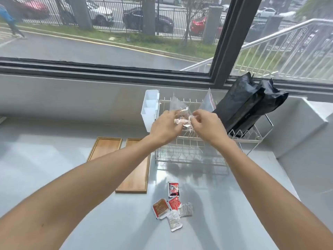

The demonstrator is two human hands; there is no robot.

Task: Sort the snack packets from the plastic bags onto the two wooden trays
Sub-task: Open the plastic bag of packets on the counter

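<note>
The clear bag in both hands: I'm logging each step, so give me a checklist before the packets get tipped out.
1. Both hands on clear bag: left hand, right hand. Ok.
2. Bag mouth open: cannot tell.
3. Two wooden trays hold no packets, ready. Ok.
4. Loose packets lie on the counter, not on trays. Not ok.
5. Second clear bag stands in the wire rack. Ok.

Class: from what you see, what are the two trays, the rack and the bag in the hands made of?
Trays: wood, it seems, with visible grain and a smooth matte finish.
Rack: thin metal wire, seemingly coated white or pale.
Bag: clear, glossy plastic film; the packets show through.
</note>
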